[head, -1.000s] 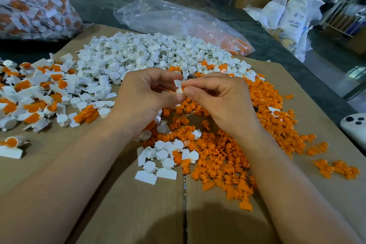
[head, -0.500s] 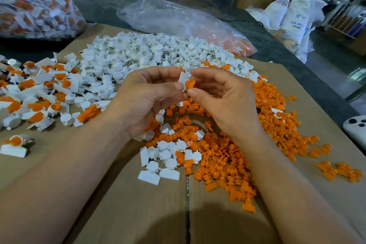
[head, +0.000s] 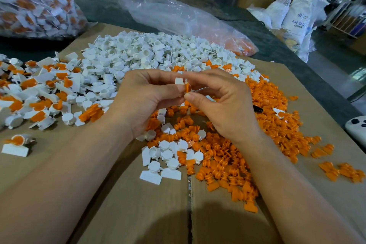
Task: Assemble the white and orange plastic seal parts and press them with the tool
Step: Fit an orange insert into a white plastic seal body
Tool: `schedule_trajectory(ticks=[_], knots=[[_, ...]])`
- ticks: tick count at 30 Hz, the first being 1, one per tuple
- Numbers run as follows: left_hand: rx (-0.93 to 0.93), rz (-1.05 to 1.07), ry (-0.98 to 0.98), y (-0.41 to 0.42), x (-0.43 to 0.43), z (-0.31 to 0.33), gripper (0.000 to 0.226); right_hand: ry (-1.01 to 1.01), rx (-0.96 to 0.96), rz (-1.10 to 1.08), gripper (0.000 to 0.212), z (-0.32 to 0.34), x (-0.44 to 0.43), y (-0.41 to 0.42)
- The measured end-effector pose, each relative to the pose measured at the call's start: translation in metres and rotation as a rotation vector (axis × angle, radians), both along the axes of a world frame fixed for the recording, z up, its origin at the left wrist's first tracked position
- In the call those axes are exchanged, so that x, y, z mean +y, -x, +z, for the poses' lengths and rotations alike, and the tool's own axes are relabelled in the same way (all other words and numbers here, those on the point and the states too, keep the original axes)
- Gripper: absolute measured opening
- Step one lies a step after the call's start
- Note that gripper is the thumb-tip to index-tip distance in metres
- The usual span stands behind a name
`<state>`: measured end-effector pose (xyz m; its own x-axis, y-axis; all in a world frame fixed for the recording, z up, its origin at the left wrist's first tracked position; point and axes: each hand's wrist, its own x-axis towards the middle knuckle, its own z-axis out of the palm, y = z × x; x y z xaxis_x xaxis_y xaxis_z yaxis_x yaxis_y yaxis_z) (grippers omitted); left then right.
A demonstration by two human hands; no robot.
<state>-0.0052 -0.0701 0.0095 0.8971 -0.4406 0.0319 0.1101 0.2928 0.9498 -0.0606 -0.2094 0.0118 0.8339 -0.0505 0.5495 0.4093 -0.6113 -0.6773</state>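
Two pinches: left hand (head: 146,103) holds a flat white plastic tab (head: 179,81), right hand (head: 224,107) a small orange plastic plug (head: 187,87), bare cardboard worktop (head: 138,214) lying nearer.

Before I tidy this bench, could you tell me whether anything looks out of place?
A small black object lies in the orange heap, right of the right hand; an orange cluster lies apart near the cardboard's right edge.

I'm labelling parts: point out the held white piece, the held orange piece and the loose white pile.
white piece (head: 179,81): head view, its flat tab.
orange piece (head: 187,87): head view, its exposed face.
white pile (head: 146,53): head view, heap's middle.
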Motion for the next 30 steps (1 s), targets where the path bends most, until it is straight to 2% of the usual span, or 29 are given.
schedule_trajectory(ticks=[2,7,22,30], knots=[[0.005,0.029,-0.004,-0.0004,-0.0008,0.0000,0.011,-0.028,0.023,-0.005,0.041,0.0008,0.0004,0.0001],[-0.003,0.040,-0.005,0.0004,-0.0016,0.0005,0.018,-0.013,0.015,0.000,0.027,0.0004,0.0006,0.0006],[-0.042,0.054,-0.045,0.0008,-0.0021,0.0006,0.016,-0.052,-0.025,0.043,0.048,-0.0023,-0.0031,-0.0025],[-0.051,0.050,-0.043,0.0012,-0.0017,0.0008,0.018,0.004,-0.053,0.041,0.038,-0.0008,-0.0029,-0.0021]])
